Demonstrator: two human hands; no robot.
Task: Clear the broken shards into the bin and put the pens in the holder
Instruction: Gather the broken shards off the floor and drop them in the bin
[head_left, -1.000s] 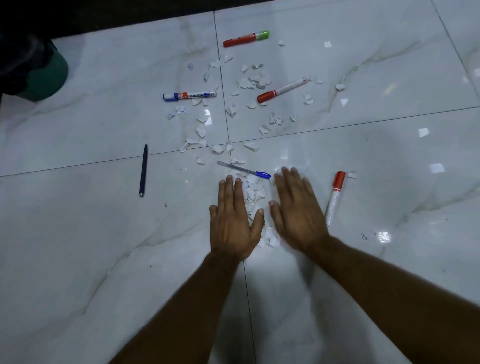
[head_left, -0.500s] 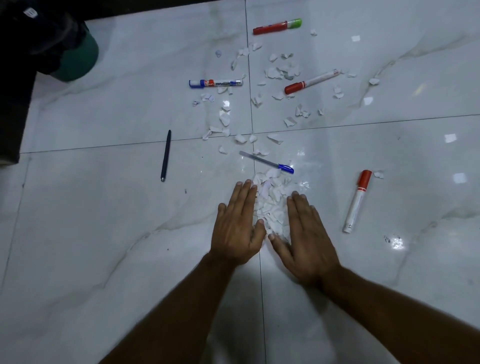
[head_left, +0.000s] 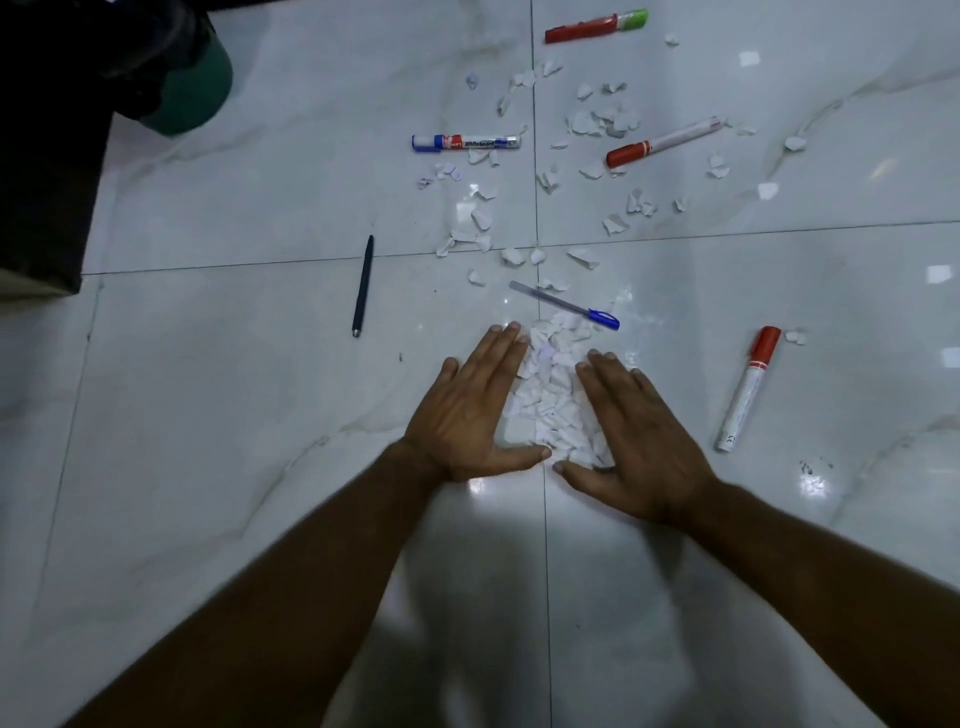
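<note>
Both hands lie flat on the white tiled floor (head_left: 208, 467), fingers straight and together, gripping nothing. The left hand (head_left: 470, 410) and the right hand (head_left: 639, 431) flank a heap of white shards (head_left: 553, 395), edges touching it, thumb tips nearly meeting on the near side. To the right lies a red-capped marker (head_left: 748, 389). Just beyond the heap lies a blue-capped pen (head_left: 563, 305), and further left a dark pen (head_left: 362, 286). Beyond those, loose shards (head_left: 597, 124) are scattered around a blue whiteboard marker (head_left: 466, 142) and a second red-capped marker (head_left: 662, 142). Farthest lies a red marker with a green cap (head_left: 596, 26); a green round object (head_left: 197, 93) sits far left, partly hidden
</note>
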